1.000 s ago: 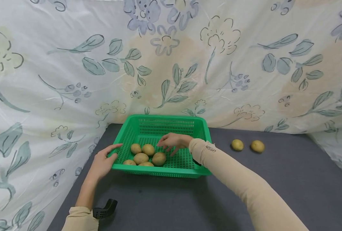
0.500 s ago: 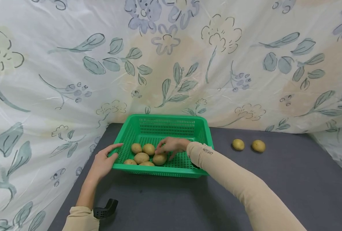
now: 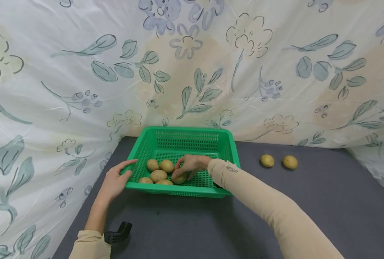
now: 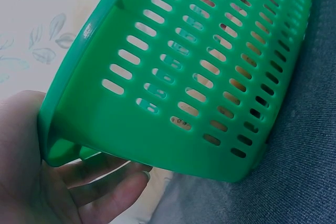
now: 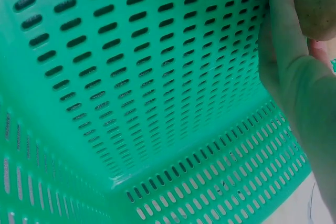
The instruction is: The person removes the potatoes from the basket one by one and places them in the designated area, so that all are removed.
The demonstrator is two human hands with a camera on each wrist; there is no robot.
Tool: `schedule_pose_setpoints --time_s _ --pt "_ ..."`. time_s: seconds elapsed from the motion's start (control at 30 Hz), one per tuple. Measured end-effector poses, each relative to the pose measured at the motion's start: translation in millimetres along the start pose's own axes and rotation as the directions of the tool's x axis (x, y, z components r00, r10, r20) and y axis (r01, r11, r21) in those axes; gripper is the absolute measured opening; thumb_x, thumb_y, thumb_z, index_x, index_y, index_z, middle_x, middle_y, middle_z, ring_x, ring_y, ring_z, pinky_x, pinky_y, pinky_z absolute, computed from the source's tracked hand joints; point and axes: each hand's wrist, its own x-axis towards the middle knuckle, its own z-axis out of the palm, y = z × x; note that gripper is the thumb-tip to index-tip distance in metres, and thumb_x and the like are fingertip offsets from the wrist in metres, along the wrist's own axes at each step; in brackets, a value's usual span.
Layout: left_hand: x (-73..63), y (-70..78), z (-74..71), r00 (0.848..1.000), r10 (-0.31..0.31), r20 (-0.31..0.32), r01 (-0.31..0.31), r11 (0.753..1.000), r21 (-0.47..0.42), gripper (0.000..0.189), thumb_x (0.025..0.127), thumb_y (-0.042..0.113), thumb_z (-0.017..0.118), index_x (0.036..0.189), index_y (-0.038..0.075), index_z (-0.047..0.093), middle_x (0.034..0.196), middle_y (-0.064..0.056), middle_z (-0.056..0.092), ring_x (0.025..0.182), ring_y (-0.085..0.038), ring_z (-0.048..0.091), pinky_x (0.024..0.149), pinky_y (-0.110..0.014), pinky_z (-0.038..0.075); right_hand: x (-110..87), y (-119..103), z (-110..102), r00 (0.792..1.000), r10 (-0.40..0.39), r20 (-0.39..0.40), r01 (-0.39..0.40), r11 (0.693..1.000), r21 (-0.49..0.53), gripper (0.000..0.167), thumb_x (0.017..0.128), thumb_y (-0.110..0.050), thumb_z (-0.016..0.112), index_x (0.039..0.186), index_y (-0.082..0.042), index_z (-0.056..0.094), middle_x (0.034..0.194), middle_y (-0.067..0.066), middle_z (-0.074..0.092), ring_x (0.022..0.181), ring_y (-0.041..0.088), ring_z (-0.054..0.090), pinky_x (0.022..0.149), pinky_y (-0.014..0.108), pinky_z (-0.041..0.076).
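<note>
Potato (image 5: 317, 6) is grasped in the right hand's (image 3: 192, 163) grip, inside the green basket (image 3: 195, 190) just below the head view's middle. The left hand's (image 3: 113, 180) grip holds the basket's rim, left of centre. Five other potatoes (image 3: 158, 176) lie in the basket's left part; two more (image 3: 290, 162) rest on the tabletop (image 3: 185, 230), centre right.

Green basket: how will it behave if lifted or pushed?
The green basket is probably fairly stiff, as it shows no visible sag. It is likely light for its size, being perforated all over. It may dip to the left when lifted, since the potatoes inside sit mostly left of its middle.
</note>
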Motion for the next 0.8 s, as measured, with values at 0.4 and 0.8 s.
schedule_pose_setpoints --time_s 0.4,0.8 --pt "-1.7 3.2 1.1 1.0 -0.004 0.008 0.004 1.0 -0.006 0.043 0.096 0.009 0.044 0.138 0.012 0.052 0.132 -0.02 0.047 0.04 -0.01 0.024 0.045 -0.03 0.033 -1.7 1.3 -0.9 1.0 0.009 0.013 -0.009 1.0 -0.018 0.039 0.082 -0.02 0.077 0.115 -0.008 0.061 0.11 0.009 0.055 0.097 0.023 0.058 0.079 0.038 0.052" --pt "-1.2 0.1 -0.8 1.0 0.011 0.008 -0.011 1.0 -0.01 0.043 0.096 0.009 0.044 0.138 0.012 0.052 0.132 -0.019 0.047 0.041 -0.01 0.024 0.045 -0.03 0.033 -6.9 -5.8 5.5 1.0 0.017 -0.017 -0.018 0.996 -0.082 0.038 0.083 -0.022 0.076 0.116 -0.009 0.062 0.109 0.007 0.055 0.097 0.022 0.058 0.082 0.038 0.051"
